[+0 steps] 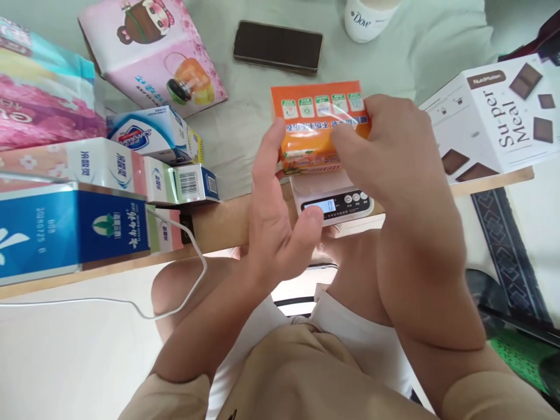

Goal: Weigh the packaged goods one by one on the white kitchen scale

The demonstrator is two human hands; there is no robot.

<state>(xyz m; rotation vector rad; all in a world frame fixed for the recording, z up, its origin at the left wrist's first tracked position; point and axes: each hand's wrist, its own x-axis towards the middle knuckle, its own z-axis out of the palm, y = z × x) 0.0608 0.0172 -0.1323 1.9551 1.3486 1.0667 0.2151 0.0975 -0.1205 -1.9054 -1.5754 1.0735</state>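
Observation:
An orange plastic-wrapped soap pack [321, 131] is held above a small white digital scale [336, 204], hiding the far part of its platform. My right hand [394, 154] grips the pack's right side, its thumb on the printed face and its fingers round the far edge. Along the pack's left edge, the fingers of my left hand [273, 216] press against it, some partly hidden. The left thumb stands apart from the pack, close to the scale's lit display. Whether the pack touches the scale I cannot tell.
Several boxes crowd the left, among them a blue carton [74, 233] and a pink box [161, 64]. A phone [279, 46] and a white Dove cup [366, 22] lie farther back. To the right stands a Super Meal box [494, 116]. A white cable [201, 256] hangs over the table edge.

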